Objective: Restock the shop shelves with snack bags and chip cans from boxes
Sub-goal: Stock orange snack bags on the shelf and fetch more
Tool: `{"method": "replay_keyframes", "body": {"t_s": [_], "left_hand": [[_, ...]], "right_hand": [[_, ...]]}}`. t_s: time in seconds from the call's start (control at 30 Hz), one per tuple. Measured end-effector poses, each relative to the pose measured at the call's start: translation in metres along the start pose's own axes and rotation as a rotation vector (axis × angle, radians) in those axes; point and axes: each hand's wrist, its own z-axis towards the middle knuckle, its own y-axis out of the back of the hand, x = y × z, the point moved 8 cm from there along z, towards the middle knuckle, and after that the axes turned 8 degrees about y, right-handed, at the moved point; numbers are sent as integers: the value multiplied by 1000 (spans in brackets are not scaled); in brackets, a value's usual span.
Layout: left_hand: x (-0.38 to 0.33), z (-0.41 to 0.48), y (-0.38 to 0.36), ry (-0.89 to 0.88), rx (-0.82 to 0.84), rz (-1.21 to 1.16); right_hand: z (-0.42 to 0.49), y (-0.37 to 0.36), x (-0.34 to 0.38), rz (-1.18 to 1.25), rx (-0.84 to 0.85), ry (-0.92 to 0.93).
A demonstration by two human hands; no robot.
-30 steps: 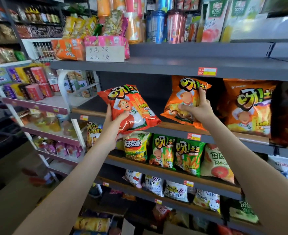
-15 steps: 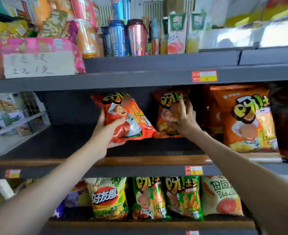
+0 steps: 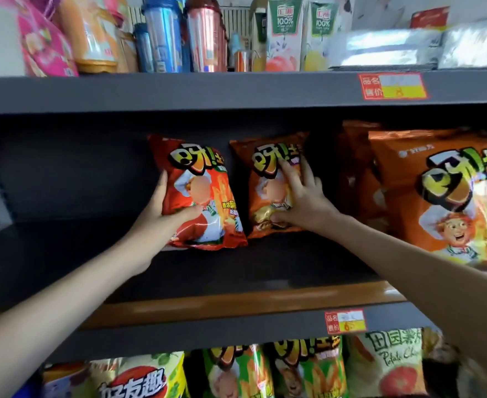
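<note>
One head-worn wide-angle view faces the middle shelf (image 3: 64, 254) squarely from close range; upper shelf edge (image 3: 179, 90) at 12 o'clock.

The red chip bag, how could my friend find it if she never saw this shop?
Look at the dark middle shelf, under the drink bottles and juice cartons. Two small bags are near its back. The red bag is the left one, gripped by the left hand; the other small bag, under the right hand, and the bigger bags further right are orange.
</note>
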Motion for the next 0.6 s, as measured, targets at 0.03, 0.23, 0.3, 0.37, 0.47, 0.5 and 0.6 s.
{"method": "replay_keyframes", "body": {"t_s": [0.03, 0.23, 0.3, 0.37, 0.47, 0.5, 0.6], "left_hand": [[2, 2, 0, -10, -6, 4], [9, 21, -17, -40, 86, 112], [12, 27, -17, -5, 98, 189], [18, 30, -12, 79, 83, 273], [22, 31, -8, 121, 87, 377], [22, 32, -8, 116, 105, 397], [19, 30, -10, 73, 170, 440]], "right_hand": [[0, 5, 0, -79, -72, 13], [8, -5, -31, -98, -133, -60], [9, -12, -36, 15, -73, -58], [11, -15, -33, 75, -43, -16], [12, -16, -32, 88, -76, -9], [12, -16, -33, 87, -94, -27], [9, -14, -35, 66, -117, -69]]}}
